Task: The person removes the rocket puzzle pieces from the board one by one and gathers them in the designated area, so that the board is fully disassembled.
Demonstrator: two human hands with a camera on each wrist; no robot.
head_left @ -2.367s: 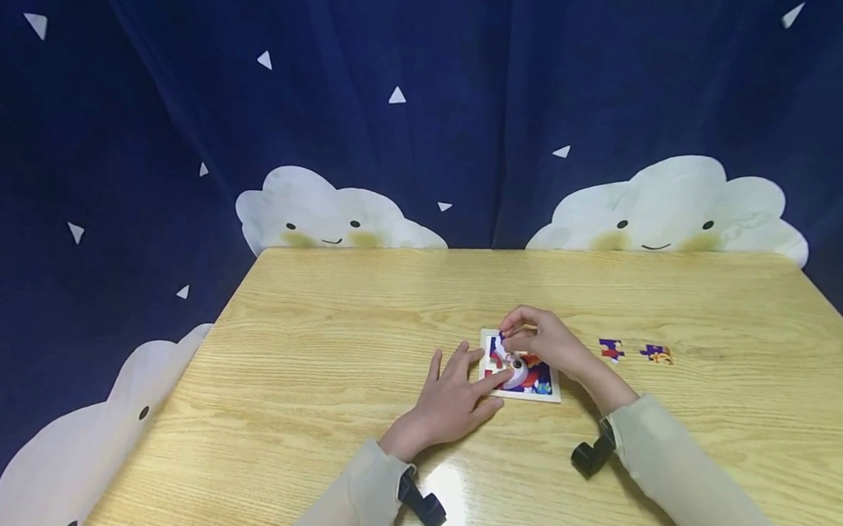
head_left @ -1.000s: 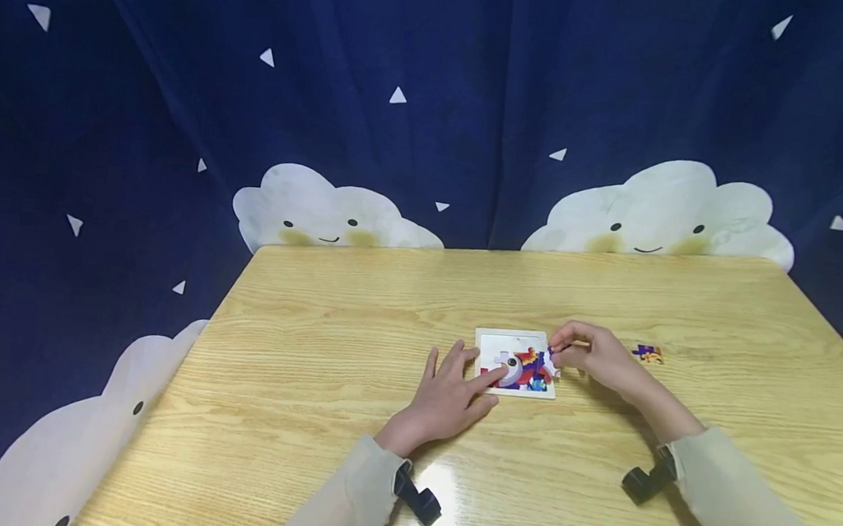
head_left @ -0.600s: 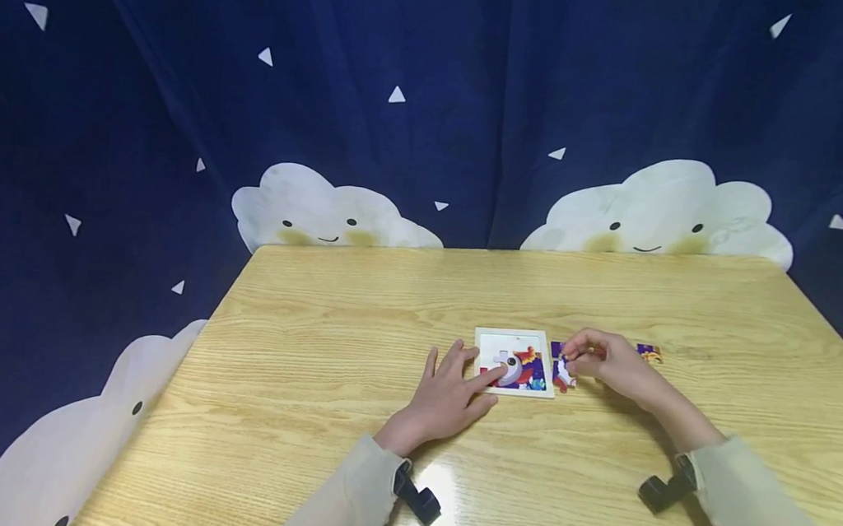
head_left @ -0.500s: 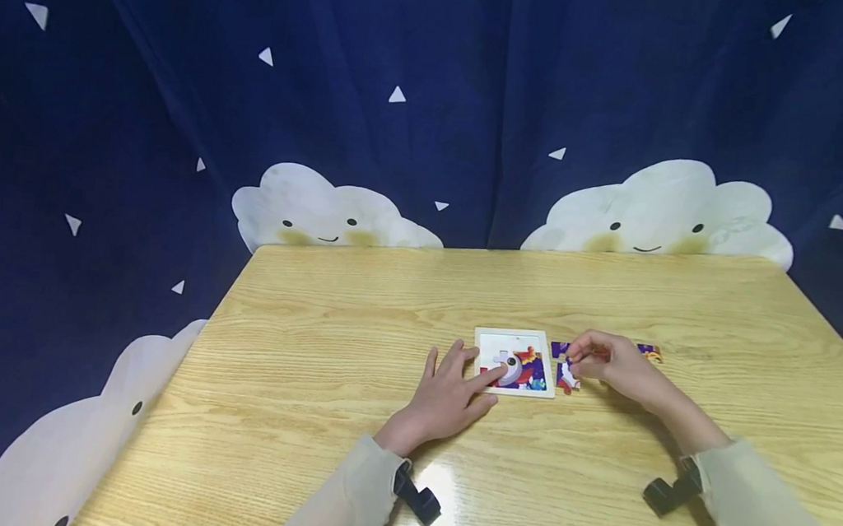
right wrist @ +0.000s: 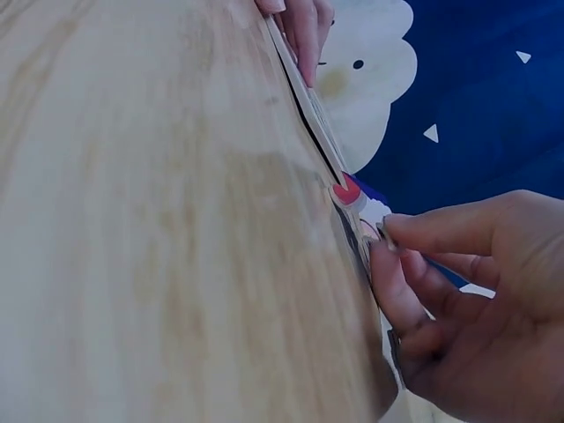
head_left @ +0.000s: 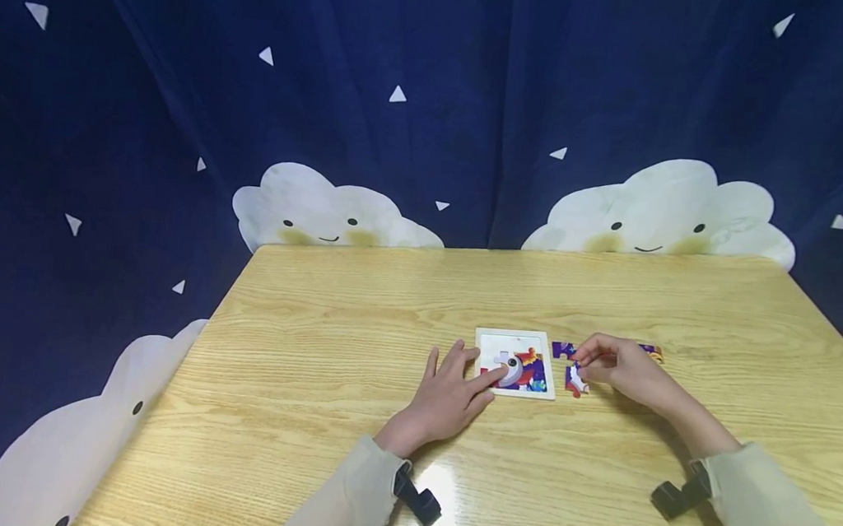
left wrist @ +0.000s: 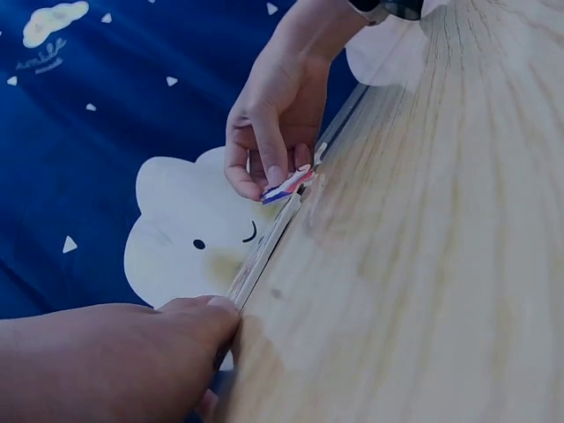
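A small jigsaw puzzle in a white tray frame [head_left: 490, 332] lies on the table, part of its base bare white and a bird-like picture filling the lower right. My left hand [head_left: 444, 397] rests spread on the frame's left side, one finger reaching over the picture. To the right of the frame, my right hand [head_left: 624, 374] pinches a white, red and purple puzzle piece [head_left: 574, 380] between thumb and fingers. In the right wrist view, that puzzle piece [right wrist: 346, 189] is low at the tabletop. A purple puzzle piece [head_left: 563, 350] lies just beyond it.
Another purple and orange puzzle piece [head_left: 655, 352] lies farther right, partly hidden by my right hand. The wooden table [head_left: 358, 316] ends at a dark blue curtain [head_left: 410, 31] with cloud prints. Each wrist carries a black camera mount.
My right hand has moved from over the frame to its right, bringing the pinched piece out and sliding it a bit farther right. The left hand has stayed on the frame.
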